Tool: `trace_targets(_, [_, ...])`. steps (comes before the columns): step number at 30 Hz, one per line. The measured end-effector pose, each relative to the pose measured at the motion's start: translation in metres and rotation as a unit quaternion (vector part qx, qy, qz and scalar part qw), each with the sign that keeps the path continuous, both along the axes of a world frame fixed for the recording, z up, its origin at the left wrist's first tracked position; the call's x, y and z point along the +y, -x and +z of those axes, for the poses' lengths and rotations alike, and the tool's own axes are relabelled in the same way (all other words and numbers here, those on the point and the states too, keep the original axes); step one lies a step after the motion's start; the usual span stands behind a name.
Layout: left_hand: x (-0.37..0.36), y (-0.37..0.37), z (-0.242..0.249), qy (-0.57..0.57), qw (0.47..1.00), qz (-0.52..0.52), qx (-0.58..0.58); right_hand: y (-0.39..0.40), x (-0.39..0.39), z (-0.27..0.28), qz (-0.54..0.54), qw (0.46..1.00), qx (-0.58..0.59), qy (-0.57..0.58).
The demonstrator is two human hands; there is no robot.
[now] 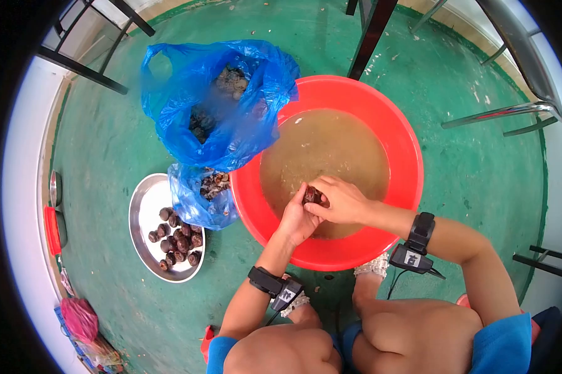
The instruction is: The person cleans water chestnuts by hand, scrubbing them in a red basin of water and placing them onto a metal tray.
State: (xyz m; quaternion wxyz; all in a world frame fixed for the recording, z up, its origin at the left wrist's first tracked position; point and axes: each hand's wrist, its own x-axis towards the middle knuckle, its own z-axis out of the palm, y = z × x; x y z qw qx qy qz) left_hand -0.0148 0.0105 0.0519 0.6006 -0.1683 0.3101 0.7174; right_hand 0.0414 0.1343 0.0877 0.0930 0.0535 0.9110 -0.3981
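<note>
Over the red basin of murky brown water, both my hands are closed around one wet, dark brown water chestnut. My left hand supports it from the left with the fingers curled up. My right hand grips it from the right, fingers over the top and thumb below. To the left, a round metal tray bears several dark water chestnuts, gathered on its right side.
A large blue plastic bag with dark, muddy contents leans against the basin's upper left. Below it, a smaller blue bag holds brown scraps. A dark table leg and a metal-framed chair stand beyond. A pink bag lies at lower left.
</note>
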Motion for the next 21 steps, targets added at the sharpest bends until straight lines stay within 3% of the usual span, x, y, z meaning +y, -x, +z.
trace_targets(5, [0.002, 0.0, 0.005, 0.015, 0.999, 0.023, -0.022, 0.001, -0.005, 0.011, -0.01, 0.999, -0.029, -0.008])
trace_targets(7, [-0.002, 0.0, -0.002, -0.06, 0.998, 0.0, -0.033, 0.001, -0.005, 0.01, 0.002, 1.0, -0.024, -0.016])
trace_targets(10, [-0.002, 0.0, -0.004, -0.105, 0.993, -0.007, -0.051, 0.0, -0.006, -0.001, -0.025, 1.0, -0.01, 0.016])
trace_targets(13, [-0.001, 0.0, 0.0, -0.08, 0.996, -0.011, -0.047, -0.001, -0.008, -0.013, -0.044, 0.997, 0.056, 0.012])
trace_targets(16, [0.0, -0.001, -0.003, -0.049, 0.997, -0.011, -0.055, -0.001, -0.007, -0.018, -0.083, 0.992, 0.081, 0.056])
trace_targets(19, [-0.002, 0.0, -0.009, -0.068, 0.996, -0.03, -0.043, 0.004, -0.005, -0.016, -0.119, 0.989, 0.019, 0.09])
trace_targets(21, [-0.003, 0.0, -0.007, -0.061, 0.997, -0.027, -0.028, 0.006, -0.002, -0.023, -0.21, 0.957, -0.017, 0.2])
